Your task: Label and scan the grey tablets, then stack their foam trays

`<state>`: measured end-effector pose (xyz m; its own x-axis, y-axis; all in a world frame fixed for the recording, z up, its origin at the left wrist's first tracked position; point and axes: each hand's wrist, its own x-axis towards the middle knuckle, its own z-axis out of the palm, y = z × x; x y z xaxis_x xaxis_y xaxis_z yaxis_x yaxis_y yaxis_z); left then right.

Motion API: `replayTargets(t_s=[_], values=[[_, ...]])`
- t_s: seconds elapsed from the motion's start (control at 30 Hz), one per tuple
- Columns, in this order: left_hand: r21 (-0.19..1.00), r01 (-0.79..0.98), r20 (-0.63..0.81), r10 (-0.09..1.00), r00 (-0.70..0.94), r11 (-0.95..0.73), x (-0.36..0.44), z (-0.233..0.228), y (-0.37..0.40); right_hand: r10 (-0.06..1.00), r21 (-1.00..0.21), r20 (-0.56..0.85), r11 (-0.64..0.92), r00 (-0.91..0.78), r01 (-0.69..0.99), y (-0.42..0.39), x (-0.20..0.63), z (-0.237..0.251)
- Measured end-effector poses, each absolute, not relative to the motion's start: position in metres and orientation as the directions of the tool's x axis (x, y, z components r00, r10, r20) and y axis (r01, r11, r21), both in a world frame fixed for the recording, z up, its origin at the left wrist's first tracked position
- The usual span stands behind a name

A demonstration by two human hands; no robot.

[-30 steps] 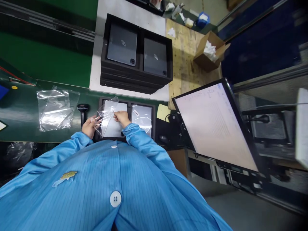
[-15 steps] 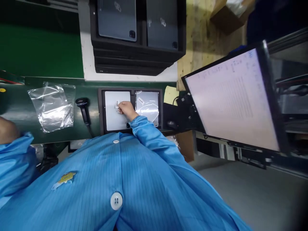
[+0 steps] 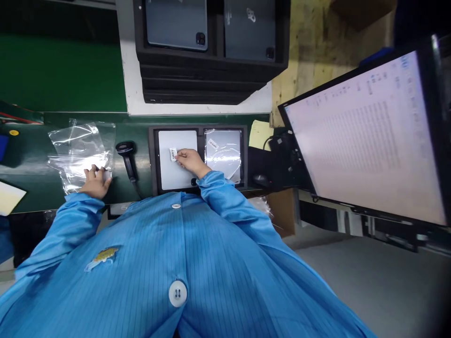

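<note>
Tablets (image 3: 177,159) in tray (image 3: 152,159): two.

The person wears a bright blue smock with fine darker pinstripes running down the cloth; it closes down the front with round white buttons, the lowest one four-holed; long sleeves reach to gathered cuffs at both wrists. A small yellow and pale badge sits on the chest; the left hand (image 3: 94,184) and right hand (image 3: 190,161) are bare.
</note>
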<state>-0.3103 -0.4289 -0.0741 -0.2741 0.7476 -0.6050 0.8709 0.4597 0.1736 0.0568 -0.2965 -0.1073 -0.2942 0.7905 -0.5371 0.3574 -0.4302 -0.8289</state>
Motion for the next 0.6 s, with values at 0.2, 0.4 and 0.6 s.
replayTargets(t_s=[0.2,0.4,0.6], values=[[0.077,0.897,-0.587,0.747,-0.312,0.436,-0.348,-0.065,-0.378,0.78,-0.815,-0.552,-0.429,-0.296,0.39,-0.295,0.059,-0.109],[0.06,0.87,-0.448,0.792,-0.415,0.489,-0.372,-0.072,-0.35,0.784,-0.828,-0.535,-0.413,-0.314,0.38,-0.296,0.06,-0.108],[-0.003,0.871,-0.554,0.724,-0.41,0.491,-0.363,-0.064,-0.324,0.792,-0.829,-0.528,-0.402,-0.308,0.389,-0.296,0.06,-0.108]])
